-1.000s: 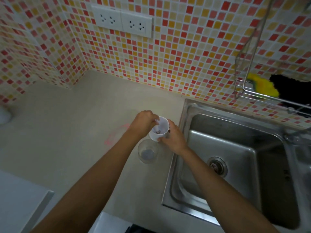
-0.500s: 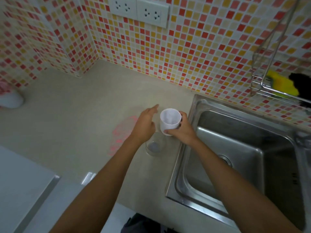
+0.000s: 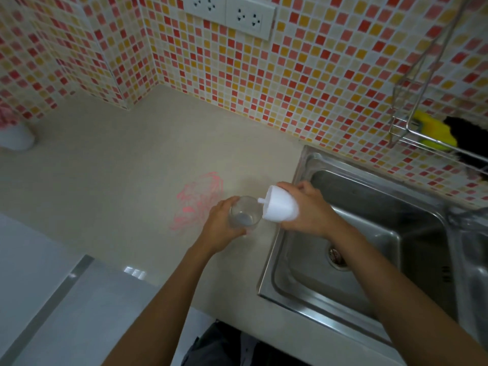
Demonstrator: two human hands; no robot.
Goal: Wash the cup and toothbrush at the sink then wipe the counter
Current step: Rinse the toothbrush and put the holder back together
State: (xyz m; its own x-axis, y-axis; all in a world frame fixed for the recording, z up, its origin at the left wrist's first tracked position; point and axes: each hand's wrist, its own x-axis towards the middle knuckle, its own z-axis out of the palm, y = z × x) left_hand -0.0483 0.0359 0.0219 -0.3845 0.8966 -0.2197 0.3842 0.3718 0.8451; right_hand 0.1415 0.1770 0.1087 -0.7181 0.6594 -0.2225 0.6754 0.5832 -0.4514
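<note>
A: Entry, nearest first. The hands?

B: Both arms reach in from the near edge. The left hand (image 3: pixel 221 225) is wrapped round a clear glass (image 3: pixel 243 214), fingers curled about its wall. The glass is upright at the counter (image 3: pixel 111 186); I cannot tell if it is lifted.

A: And the right?

B: The right hand (image 3: pixel 309 210) grips the white cup (image 3: pixel 280 208) from behind. The cup is tipped on its side, mouth to the left, just beside the glass rim. A white stub (image 3: pixel 261 200) pokes out of the mouth. I cannot tell whether that is the toothbrush.

A: Position relative to the basin?

B: The cup is over the left rim of the sink (image 3: pixel 277 262), and the drain (image 3: pixel 336 257) is to the near right of it.

A: Surface condition?

B: There is a pink stain (image 3: pixel 198 202) on the counter, just left of the glass.

A: Further back?

B: A white container (image 3: pixel 15 140) at the far left. On the right, a wire rack (image 3: pixel 404 128) hangs on the tiled wall (image 3: pixel 303 88) and holds a yellow sponge (image 3: pixel 435 130). Two sockets (image 3: pixel 229 11) are at the top.
</note>
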